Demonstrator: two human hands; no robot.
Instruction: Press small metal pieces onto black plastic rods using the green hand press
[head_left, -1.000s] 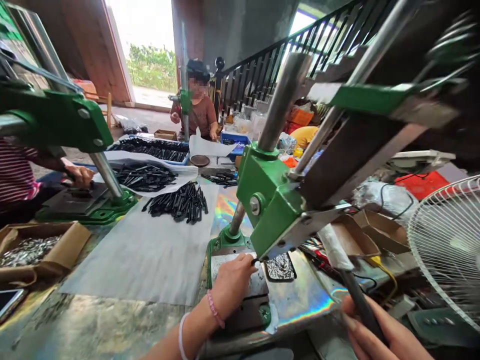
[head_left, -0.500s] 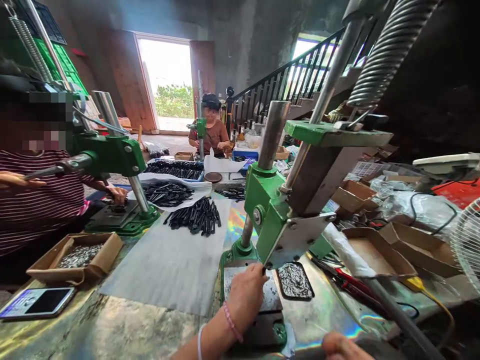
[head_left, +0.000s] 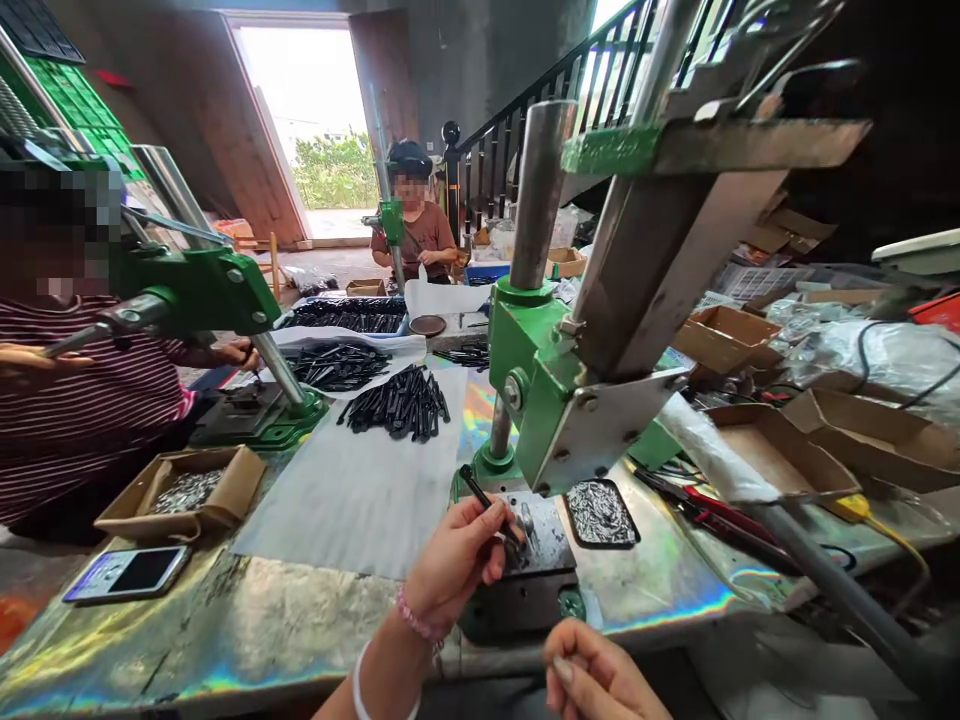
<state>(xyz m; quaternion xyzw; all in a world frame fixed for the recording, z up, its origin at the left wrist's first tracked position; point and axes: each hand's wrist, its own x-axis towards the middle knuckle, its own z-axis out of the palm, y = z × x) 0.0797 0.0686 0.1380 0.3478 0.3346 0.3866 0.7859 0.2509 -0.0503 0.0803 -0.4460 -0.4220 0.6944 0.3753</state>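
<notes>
My left hand [head_left: 461, 550], with a pink beaded bracelet and a white band at the wrist, grips a slim black strip [head_left: 472, 487]. It is just in front of the base plate [head_left: 551, 530] of a green hand press [head_left: 525, 370]. The strip slants, its upper end poking out past my fingers. My right hand [head_left: 600, 672] is at the bottom edge, fingers curled with the thumb against them; whether something small is pinched there is hidden. Beside the press base lies a black tray [head_left: 636, 530] of small shiny metal pieces.
Black strips lie piled [head_left: 397, 405] on white sheeting [head_left: 330, 500]. At left are a cardboard box [head_left: 124, 515] of metal bits, a phone [head_left: 127, 575] and a co-worker at another green press [head_left: 217, 290]. Another person sits behind. The press lever [head_left: 825, 590] reaches across the right, near open boxes [head_left: 772, 450].
My left hand has drawn back from under the press head, showing the black strip in it. My right hand has come further into view. The camera has tipped down.
</notes>
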